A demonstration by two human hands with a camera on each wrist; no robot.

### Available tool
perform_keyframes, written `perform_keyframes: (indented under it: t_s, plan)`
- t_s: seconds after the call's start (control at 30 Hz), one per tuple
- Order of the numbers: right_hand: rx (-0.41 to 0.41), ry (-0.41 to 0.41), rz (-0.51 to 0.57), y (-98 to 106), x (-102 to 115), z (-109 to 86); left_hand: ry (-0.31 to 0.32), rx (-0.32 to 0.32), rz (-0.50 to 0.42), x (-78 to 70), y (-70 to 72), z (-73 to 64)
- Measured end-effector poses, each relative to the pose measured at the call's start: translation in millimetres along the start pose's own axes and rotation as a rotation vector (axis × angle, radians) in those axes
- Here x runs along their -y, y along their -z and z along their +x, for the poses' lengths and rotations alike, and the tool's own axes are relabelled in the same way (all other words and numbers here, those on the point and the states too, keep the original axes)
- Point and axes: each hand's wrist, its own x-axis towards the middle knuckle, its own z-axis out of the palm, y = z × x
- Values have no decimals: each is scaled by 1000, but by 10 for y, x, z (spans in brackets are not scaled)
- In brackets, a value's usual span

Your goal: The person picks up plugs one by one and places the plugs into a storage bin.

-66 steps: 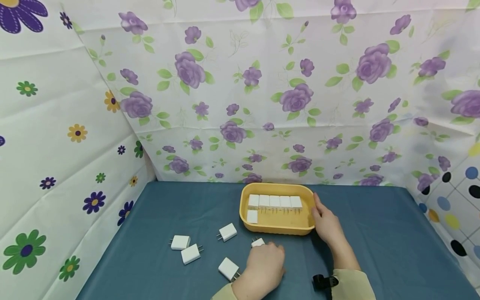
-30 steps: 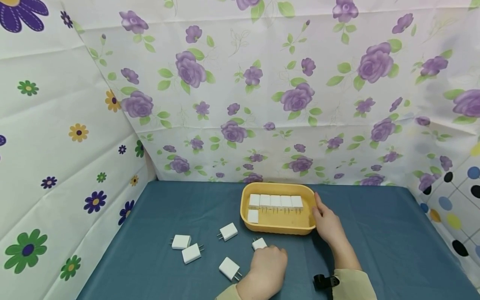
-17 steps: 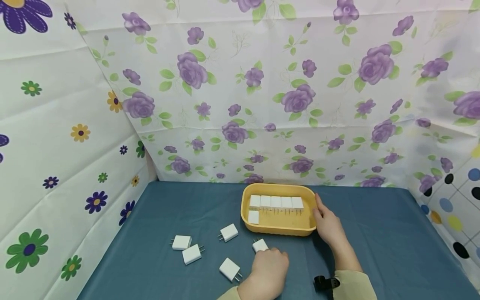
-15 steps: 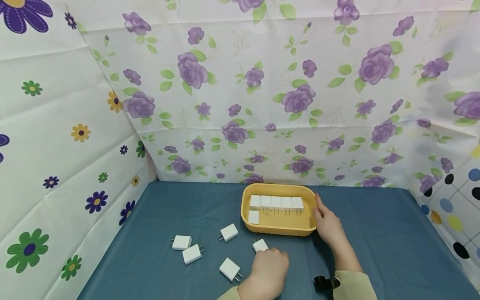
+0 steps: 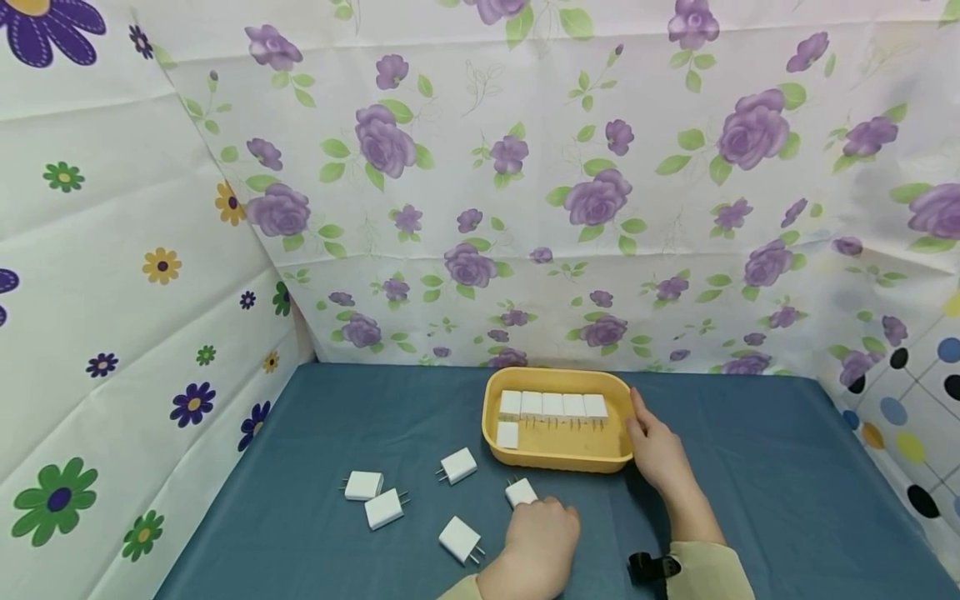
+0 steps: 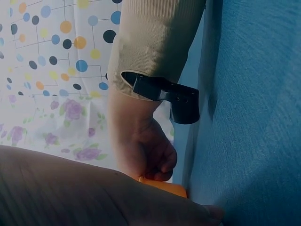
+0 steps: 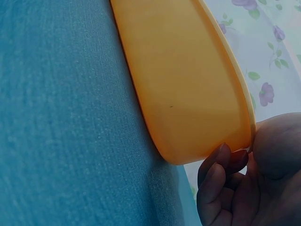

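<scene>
My left hand (image 5: 534,546) is low over the table with curled fingers at the near end of a white plug-in charger (image 5: 521,492), seemingly pinching it; the back of the hand hides the fingertips. This charger's prongs point away from me. My right hand (image 5: 662,454) grips the right end of a yellow tray (image 5: 558,459), thumb at the rim and fingers curled against the outer wall (image 7: 188,94) in the right wrist view. Inside, a row of white chargers (image 5: 552,405) stands along the back, prongs toward me, and a single charger (image 5: 507,435) sits at front left.
Loose chargers lie to the left: one (image 5: 458,466) near the tray, another (image 5: 460,540) beside my left wrist, and two close together (image 5: 363,485) farther left. A blue cloth (image 5: 787,483) covers the table. A flowered curtain (image 5: 465,317) stands behind it.
My left hand has shifted slightly right and toward me, and the charger at its fingers has turned a little and shows more. My right hand stays on the tray.
</scene>
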Motion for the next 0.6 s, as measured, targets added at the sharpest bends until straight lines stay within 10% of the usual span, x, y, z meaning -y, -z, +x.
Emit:
perform_keyframes:
  t_s: [0.6]
  plan:
    - [0,-13,8,5,21,-14,-11,-22,3,-3,-39,9]
